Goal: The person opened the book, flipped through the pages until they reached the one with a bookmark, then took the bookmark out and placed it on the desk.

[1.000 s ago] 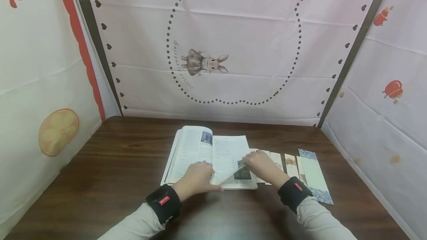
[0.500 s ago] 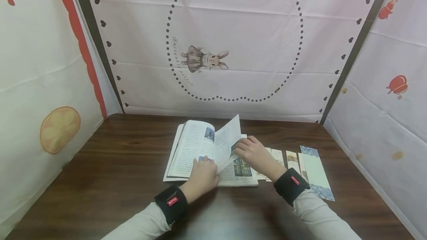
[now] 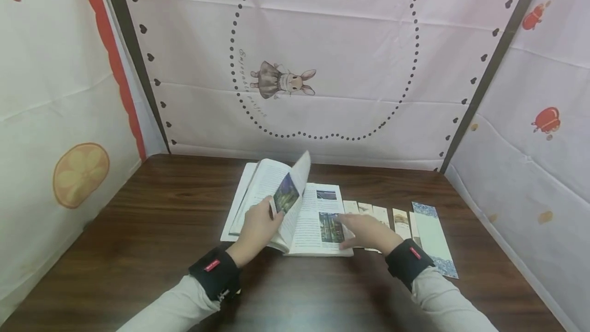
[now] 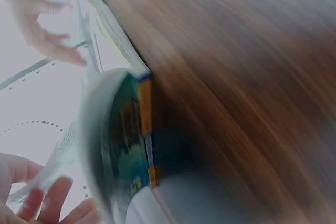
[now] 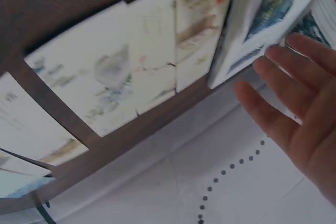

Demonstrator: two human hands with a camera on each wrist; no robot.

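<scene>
1. Head view: the book is lying at lower centre on the wood table, with a lifted page tilting up near its middle. The left hand is meeting that page from below; I cannot tell whether its fingers are clamping the sheet. The right hand is reaching over the book's right edge, fingers apart, and is partly hiding the cards. On the backdrop, sideways script beside the printed rabbit is seemingly reading "Enjoyable perfect". Red labels are showing on the black wristbands (their lettering, like the page print, is too small to read). A blue-ended strip is lying at far right.

2. Left wrist view: the left hand is showing its fingers at lower left, slightly apart around a pale sheet, while a blurred, curving page is blocking the centre. The right hand is appearing at upper left, fingers spread.

3. Right wrist view: the right hand is spreading its fingers at right, near the book's corner at upper right. Cards are lying across the upper left, their writing blurring.
</scene>
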